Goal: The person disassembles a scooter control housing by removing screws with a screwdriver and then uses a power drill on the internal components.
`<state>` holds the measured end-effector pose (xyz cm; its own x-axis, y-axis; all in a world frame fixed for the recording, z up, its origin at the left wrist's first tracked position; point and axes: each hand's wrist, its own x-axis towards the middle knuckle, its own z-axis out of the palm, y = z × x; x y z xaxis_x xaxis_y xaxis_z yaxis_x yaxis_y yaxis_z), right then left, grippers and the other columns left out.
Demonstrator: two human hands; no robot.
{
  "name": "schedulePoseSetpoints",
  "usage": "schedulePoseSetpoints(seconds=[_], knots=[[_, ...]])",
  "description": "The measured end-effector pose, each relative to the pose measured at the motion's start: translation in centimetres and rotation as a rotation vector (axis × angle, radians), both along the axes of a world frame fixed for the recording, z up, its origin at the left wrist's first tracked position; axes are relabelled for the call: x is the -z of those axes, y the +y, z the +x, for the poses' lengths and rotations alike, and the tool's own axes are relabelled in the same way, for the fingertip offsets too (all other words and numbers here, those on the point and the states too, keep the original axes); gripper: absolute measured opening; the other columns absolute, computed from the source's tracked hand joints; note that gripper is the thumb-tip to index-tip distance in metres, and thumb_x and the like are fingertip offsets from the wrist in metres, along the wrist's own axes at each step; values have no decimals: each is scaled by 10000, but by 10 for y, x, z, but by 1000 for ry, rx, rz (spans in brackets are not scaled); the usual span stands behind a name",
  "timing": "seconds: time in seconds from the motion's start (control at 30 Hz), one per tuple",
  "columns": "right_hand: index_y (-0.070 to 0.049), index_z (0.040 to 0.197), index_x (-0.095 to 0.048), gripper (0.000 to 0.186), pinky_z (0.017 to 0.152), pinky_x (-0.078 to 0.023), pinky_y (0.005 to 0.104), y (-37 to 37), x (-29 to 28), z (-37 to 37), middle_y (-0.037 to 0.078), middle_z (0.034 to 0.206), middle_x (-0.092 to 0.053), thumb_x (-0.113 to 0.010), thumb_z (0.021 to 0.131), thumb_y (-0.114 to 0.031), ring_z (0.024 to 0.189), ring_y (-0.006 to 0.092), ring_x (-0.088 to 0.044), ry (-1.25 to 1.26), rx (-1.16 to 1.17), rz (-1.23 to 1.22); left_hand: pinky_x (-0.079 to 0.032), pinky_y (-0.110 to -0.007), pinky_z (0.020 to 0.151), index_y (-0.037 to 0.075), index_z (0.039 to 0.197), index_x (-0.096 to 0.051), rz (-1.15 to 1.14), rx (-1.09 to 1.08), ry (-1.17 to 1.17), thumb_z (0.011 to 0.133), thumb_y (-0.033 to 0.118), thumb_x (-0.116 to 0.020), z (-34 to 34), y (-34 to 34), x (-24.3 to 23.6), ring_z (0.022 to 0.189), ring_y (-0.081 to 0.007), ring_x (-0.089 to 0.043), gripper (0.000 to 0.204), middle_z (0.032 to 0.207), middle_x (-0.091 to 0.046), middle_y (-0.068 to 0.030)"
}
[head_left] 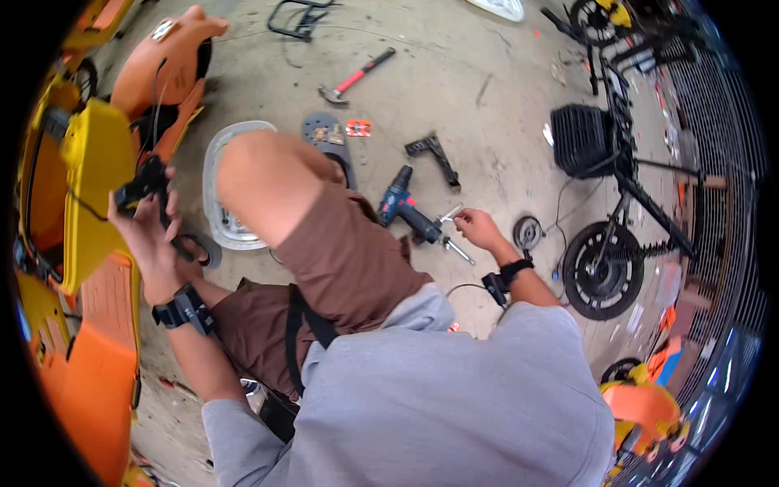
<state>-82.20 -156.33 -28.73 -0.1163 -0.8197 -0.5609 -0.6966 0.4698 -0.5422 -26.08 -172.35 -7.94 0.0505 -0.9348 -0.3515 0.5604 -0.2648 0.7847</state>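
My left hand (154, 235) is closed around a black lever-like part (144, 185), which has thin cables near it and sits beside the yellow panel. Some of its fingers hide the part's lower end. On the other side, my right hand (480, 230) pinches a small silver metal piece (449, 214) just above the floor. Close to these fingers lies a cordless drill (399, 203) in dark blue and black with red marks. Another silver rod (461, 253) is by the drill's base. A black angled bracket (436, 160) rests beyond the drill.
A claw hammer (357, 77) with a red handle lies farther off. Beside my knee stands a clear plastic tub (213, 183). Orange and yellow vehicle panels (101, 178) crowd the left; a black two-wheeler frame with a wheel (603, 270) is at right, near a small round part (527, 233).
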Motion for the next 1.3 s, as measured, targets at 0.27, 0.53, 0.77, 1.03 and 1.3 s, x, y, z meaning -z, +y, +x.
schedulePoseSetpoints(seconds=[0.27, 0.53, 0.77, 1.03, 1.3], knots=[[-65, 1010, -671, 266, 795, -543, 402, 102, 119, -9, 151, 940, -698, -701, 795, -220, 881, 308, -681, 307, 166, 210, -337, -189, 363, -54, 1403, -332, 10, 23, -67, 906, 559, -482, 32, 8, 24, 726, -153, -435, 803, 1361, -486, -172], [-73, 1063, -615, 219, 883, -519, 424, 80, 140, 3, 154, 1105, -627, -555, 852, -61, 1067, 324, -608, 546, 13, 346, -366, -217, 573, -51, 1405, -334, 24, -59, 116, 877, 435, -608, 41, -10, 42, 813, -181, -422, 768, 1375, -467, -163], [-66, 1026, -606, 189, 804, -529, 446, 84, 118, -19, 124, 976, -699, -575, 855, -139, 936, 330, -671, 633, -102, 279, -398, -305, 782, -37, 1389, -353, -131, -27, 118, 869, 433, -649, 24, -13, 38, 930, -229, -448, 761, 1409, -423, -195], [19, 1192, -506, 286, 714, -531, 307, -42, -87, -2, 191, 1020, -696, -595, 933, -64, 904, 201, -679, -477, 568, -552, -416, -368, 989, -26, 1417, -333, -353, -103, -290, 795, 423, -709, 19, 0, 31, 1121, -262, -520, 854, 1387, -430, -197], [11, 1230, -489, 296, 762, -539, 351, -156, -310, 205, 244, 1096, -651, -537, 943, -40, 925, 266, -673, -1245, 11, -729, -481, -383, 952, 24, 1437, -334, -583, -169, -480, 592, 106, -889, -12, 18, 8, 1096, -240, -563, 1015, 1340, -482, -148]])
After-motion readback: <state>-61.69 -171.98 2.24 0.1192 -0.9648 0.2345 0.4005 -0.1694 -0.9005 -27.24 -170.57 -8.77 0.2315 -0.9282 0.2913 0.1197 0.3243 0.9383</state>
